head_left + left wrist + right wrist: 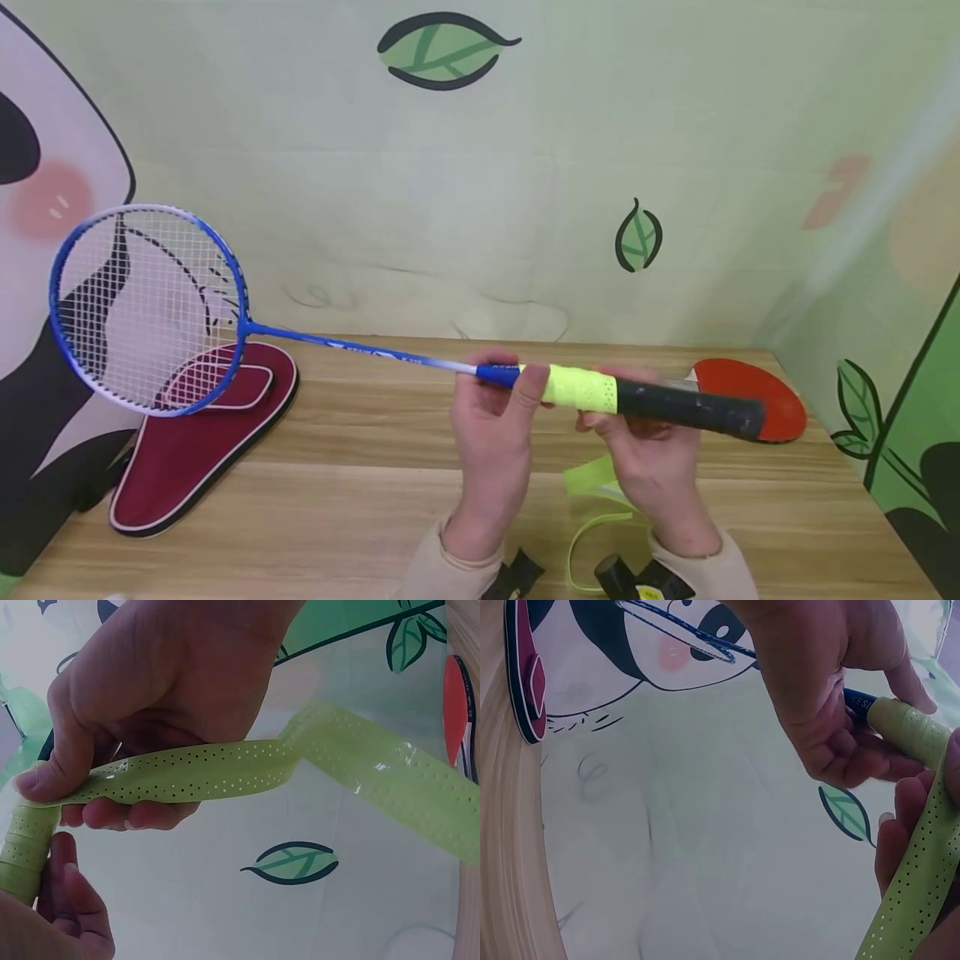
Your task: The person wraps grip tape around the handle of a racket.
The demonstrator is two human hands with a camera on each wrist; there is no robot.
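A blue and white badminton racket [367, 350] is held up across the head view, its strung head to the left. My left hand [491, 442] grips it at the blue cone, thumb over the front and fingers behind. Neon-yellow perforated overgrip tape [577, 389] wraps the upper handle, while the lower handle [686, 408] shows black. My right hand [660, 467] is under the handle; in the left wrist view its thumb pinches the loose strip of tape [187, 776] at the edge of the wrapped part. That strip hangs down below the right hand and is twisted.
A red table tennis paddle [783, 408] lies at the table's back right, partly behind the handle. A dark red padded case [176, 471] with white piping lies at the left. The wooden table [360, 517] meets a printed cloth backdrop [450, 208].
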